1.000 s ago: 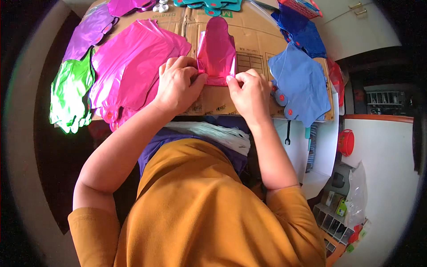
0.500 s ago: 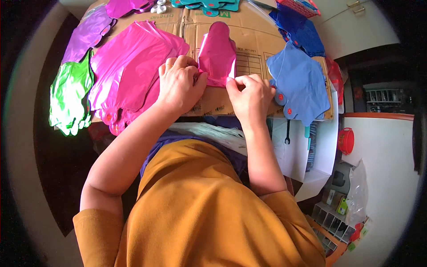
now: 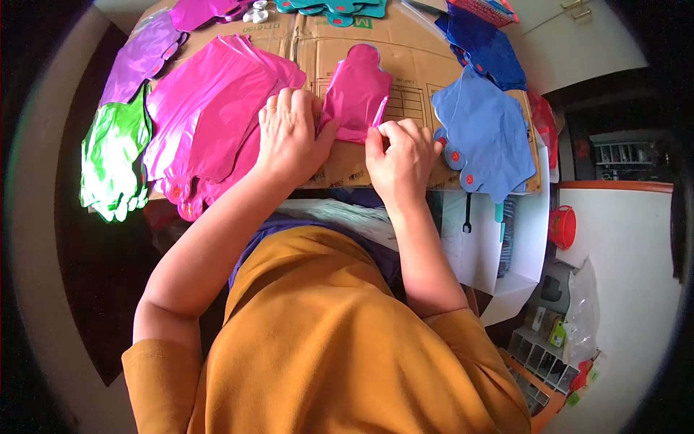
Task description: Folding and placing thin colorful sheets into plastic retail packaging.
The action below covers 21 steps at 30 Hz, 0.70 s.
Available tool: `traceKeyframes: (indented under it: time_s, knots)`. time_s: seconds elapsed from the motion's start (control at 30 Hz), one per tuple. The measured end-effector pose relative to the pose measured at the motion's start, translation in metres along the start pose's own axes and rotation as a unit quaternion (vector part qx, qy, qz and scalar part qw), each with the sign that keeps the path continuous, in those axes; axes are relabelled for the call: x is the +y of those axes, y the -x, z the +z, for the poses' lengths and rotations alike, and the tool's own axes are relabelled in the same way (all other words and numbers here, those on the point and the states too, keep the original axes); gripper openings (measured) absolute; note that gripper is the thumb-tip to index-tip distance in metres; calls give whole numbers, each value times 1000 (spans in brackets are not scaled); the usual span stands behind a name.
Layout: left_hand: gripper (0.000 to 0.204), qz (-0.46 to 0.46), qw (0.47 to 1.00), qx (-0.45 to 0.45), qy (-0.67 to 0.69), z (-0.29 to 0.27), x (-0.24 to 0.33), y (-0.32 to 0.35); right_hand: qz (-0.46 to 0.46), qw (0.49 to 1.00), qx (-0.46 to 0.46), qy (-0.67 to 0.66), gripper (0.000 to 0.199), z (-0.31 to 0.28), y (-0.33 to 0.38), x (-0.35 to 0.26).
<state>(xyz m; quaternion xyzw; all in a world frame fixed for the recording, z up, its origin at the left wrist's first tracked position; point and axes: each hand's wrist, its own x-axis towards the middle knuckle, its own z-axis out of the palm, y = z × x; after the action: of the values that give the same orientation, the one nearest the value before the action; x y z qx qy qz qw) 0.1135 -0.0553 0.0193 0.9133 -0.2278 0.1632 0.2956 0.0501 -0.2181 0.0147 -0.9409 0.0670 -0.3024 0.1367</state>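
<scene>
A shiny pink foil balloon [image 3: 356, 92], flat and folded narrow with a rounded top end, lies on the cardboard in front of me. My left hand [image 3: 293, 137] is closed at its lower left edge, thumb against the foil, other fingers curled down to the cardboard. At the lower right corner, my right hand [image 3: 405, 153] pinches the foil between thumb and forefinger. The fingertips of my left hand are partly hidden. Just left of that hand spreads a pile of larger pink foil balloons [image 3: 210, 108], with small red round marks at the lower end.
The cardboard [image 3: 412, 65] covers the tabletop. Light blue flat balloons [image 3: 484, 130] lie right, dark blue ones [image 3: 491, 58] behind them. Green [image 3: 114, 155] and purple [image 3: 141, 61] ones lie left, teal ones [image 3: 332, 7] at the far edge. A white box [image 3: 531, 239] stands below right.
The folded pink balloon's top end has come down toward me and shifted slightly right; its body looks wider. Both hands have stayed almost in place at its lower edge.
</scene>
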Motion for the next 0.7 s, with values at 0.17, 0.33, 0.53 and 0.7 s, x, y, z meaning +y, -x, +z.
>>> traceKeyframes:
  time_s: [0.17, 0.33, 0.53, 0.7]
  knots:
    - [31, 302, 946, 84, 78, -4, 6, 0, -8, 1000, -2, -11, 14, -3, -1, 0]
    - [29, 289, 948, -60, 121, 10, 2, -1, -16, 1000, 0, -14, 13, -3, 1, 0]
    - [27, 217, 965, -82, 125, 12, 4, -1, 8, 999, -34, 36, 11, -5, 0, -5]
    - [36, 214, 970, -63, 92, 12, 5, 0, 24, 997, -72, 28, 34, -9, -8, -5]
